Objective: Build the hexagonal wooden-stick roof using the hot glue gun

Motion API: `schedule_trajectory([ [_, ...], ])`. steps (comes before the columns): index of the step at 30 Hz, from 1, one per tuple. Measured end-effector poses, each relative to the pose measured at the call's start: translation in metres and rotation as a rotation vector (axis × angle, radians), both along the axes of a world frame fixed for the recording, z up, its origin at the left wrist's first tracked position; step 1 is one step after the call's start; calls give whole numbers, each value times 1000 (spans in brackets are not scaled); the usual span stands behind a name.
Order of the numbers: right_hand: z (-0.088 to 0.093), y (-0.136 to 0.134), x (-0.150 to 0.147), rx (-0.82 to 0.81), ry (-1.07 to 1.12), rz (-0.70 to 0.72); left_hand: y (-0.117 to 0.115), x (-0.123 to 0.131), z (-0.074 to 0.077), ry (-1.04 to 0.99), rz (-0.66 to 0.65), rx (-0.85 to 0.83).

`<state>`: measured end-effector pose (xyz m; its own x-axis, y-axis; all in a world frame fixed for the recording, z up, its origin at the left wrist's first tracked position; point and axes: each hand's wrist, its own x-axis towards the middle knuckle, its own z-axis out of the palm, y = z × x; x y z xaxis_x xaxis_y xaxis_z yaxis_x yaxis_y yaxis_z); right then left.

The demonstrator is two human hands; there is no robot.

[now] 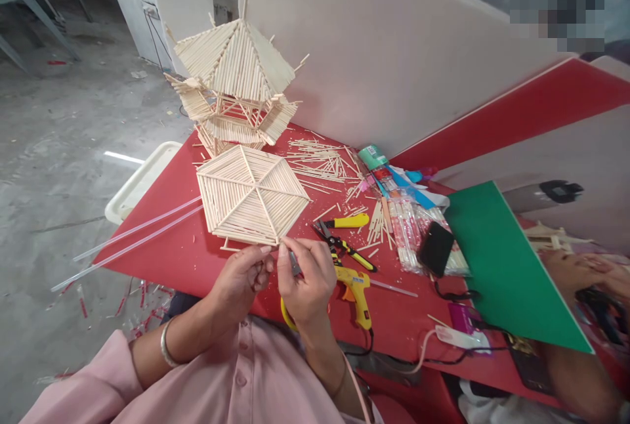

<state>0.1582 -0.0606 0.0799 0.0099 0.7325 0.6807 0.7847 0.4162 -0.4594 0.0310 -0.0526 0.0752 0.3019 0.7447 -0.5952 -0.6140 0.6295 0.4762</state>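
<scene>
A hexagonal panel of pale wooden sticks (254,191), with ribs meeting at its centre, lies in front of me on the red table. My left hand (245,274) is closed, thumb and forefinger pinched just below the panel's near edge. Close beside it, my right hand (308,273) is also closed, its fingertips at the panel's near corner. Whatever sits between the fingertips is too small to make out. Just right of my right hand lies a yellow glue gun (355,294). Yellow-and-black pliers (349,250) rest above it, next to a yellow-handled tool (350,221).
Behind the panel stands a tiered stick pavilion (236,83). Loose sticks (319,160) and packaged sticks (406,233) lie farther right, with a black phone-like object (436,248). A green board (506,266) separates another person's hands (573,270). Clear glue sticks (132,240) overhang the left edge.
</scene>
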Motion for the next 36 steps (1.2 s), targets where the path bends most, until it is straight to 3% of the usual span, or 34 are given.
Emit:
schedule_trajectory([
  [5, -5, -9, 10, 25, 22, -22, -2, 0, 0, 38, -24, 19],
  [15, -16, -38, 32, -89, -4, -30, -7, 10, 2, 54, -111, 14],
  [21, -27, -54, 55, -240, -31, -43, -17, 19, -18, 155, -299, 92],
  [25, -35, -68, 77, -270, -62, -126, -19, 20, -42, 424, -380, 280],
  [28, -34, -72, 95, -245, -59, -209, -14, 22, -54, 679, -414, 571],
  [32, -24, -68, 115, -193, -59, -298, -3, 32, -59, 960, -461, 979],
  [36, -18, -62, 119, -186, -35, -279, 2, 37, -60, 1167, -514, 1148],
])
